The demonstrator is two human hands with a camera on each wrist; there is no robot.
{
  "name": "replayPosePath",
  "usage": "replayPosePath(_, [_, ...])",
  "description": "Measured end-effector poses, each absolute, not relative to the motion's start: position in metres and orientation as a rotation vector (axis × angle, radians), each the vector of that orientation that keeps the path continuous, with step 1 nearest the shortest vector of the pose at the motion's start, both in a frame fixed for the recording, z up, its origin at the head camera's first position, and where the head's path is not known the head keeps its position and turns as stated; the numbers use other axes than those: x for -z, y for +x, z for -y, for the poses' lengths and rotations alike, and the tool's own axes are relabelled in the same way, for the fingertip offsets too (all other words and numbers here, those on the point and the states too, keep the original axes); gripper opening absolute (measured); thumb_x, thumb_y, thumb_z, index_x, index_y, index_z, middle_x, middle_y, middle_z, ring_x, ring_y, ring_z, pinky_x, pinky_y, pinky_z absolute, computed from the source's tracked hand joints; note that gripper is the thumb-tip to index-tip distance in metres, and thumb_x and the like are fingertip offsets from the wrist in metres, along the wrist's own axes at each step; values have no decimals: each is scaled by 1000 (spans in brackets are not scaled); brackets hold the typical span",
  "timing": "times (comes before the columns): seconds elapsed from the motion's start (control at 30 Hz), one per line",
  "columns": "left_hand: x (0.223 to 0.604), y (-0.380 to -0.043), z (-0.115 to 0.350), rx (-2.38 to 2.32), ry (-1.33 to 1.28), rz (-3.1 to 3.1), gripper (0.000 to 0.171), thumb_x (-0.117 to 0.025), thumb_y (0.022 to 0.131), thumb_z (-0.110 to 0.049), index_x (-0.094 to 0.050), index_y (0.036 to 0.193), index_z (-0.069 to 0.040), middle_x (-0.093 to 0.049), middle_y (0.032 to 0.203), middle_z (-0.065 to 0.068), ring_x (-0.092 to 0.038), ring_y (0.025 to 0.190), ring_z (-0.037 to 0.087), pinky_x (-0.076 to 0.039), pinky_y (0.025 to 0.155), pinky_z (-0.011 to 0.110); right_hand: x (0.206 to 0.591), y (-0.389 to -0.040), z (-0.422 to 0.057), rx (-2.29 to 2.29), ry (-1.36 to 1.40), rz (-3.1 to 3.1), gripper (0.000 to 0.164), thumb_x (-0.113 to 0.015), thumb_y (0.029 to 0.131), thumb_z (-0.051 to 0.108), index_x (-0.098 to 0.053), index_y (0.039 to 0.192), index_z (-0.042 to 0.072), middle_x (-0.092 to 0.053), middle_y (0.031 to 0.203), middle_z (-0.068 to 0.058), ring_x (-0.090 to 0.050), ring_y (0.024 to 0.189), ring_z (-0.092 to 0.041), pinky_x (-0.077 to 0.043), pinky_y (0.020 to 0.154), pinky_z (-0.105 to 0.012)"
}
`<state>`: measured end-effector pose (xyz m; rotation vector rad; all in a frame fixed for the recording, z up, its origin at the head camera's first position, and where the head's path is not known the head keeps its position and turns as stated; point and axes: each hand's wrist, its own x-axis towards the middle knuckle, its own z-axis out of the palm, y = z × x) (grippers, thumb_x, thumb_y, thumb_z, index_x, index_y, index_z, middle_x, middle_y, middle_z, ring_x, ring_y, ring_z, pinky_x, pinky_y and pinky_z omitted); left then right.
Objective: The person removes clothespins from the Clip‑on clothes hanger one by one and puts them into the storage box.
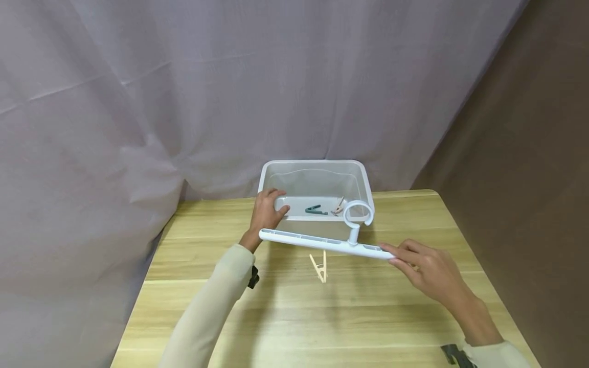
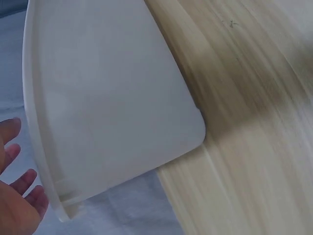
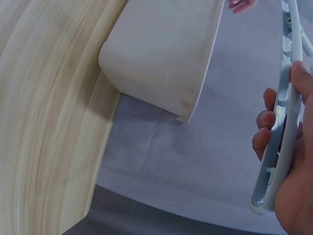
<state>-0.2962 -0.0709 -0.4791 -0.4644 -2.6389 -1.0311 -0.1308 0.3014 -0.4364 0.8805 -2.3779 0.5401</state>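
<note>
My right hand (image 1: 430,268) grips one end of a light blue plastic hanger (image 1: 329,245), a straight slotted bar with an open ring hook standing up from it. Held over the table, the bar slants across in front of a white plastic bin (image 1: 317,219). In the right wrist view, fingers and thumb wrap the hanger (image 3: 281,132) from both sides. My left hand (image 1: 268,209) is at the bin's near left corner, thumb and fingers spread and holding nothing. A cream clothespin (image 1: 320,268) lies on the table below the bar. Inside the bin lie a dark green clothespin (image 1: 316,210) and a pale one (image 1: 339,207).
The bin stands at the back of the wooden table (image 1: 285,317), against a grey curtain (image 1: 221,92). A brown panel (image 1: 520,153) borders the right side. Both forearms reach in from the front.
</note>
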Motion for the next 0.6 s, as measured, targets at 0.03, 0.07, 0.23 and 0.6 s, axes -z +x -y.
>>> replayPosePath(0.03, [478, -296, 71, 1009, -486, 2628, 39, -81, 85, -16, -71, 120, -2, -60, 127, 21, -50, 122, 40, -38, 104, 48, 436, -131, -301, -536, 878, 2374, 44, -48, 103, 51, -78, 117, 22, -59, 80, 13, -37, 57, 3, -30, 44, -15])
replayPosePath(0.07, [478, -295, 72, 996, -501, 2617, 39, -81, 85, -16, -71, 119, -2, -60, 127, 21, -50, 121, 40, -38, 104, 48, 436, -132, -301, -535, 876, 2371, 44, -48, 103, 52, -78, 116, 21, -59, 79, 13, -37, 57, 3, -30, 44, -15])
replayPosePath(0.23, [476, -285, 77, 1001, -541, 2558, 35, -81, 83, -12, -72, 115, 0, -60, 125, 24, -51, 120, 43, -38, 104, 51, 437, -133, -296, -544, 898, 2358, 44, -49, 102, 51, -78, 115, 20, -61, 80, 11, -39, 57, 2, -32, 45, -15])
replayPosePath(0.6, [474, -250, 81, 1023, -812, 2285, 33, -75, 85, -4, -69, 117, 5, -57, 128, 33, -46, 127, 51, -35, 105, 60, 435, -138, -292, -571, 909, 2347, 43, -50, 102, 51, -78, 115, 21, -60, 80, 11, -39, 56, 2, -30, 44, -15])
